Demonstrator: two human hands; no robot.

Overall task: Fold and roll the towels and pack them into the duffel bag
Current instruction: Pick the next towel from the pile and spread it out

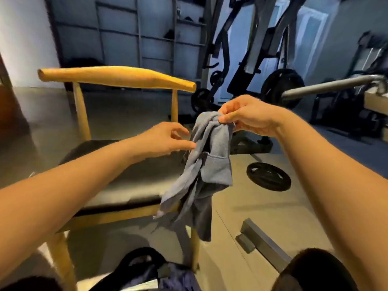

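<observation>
Towel (pixel 212 158) | right hand (pixel 245 116) pinches top | left hand (pixel 165 139) touches side

In the middle of the frame the right hand (pixel 249 117) pinches the top of a gray towel (pixel 201 164) that hangs down crumpled, the left hand (pixel 165 139) touches its side, and a wooden chair (pixel 117 77) stands behind.
</observation>
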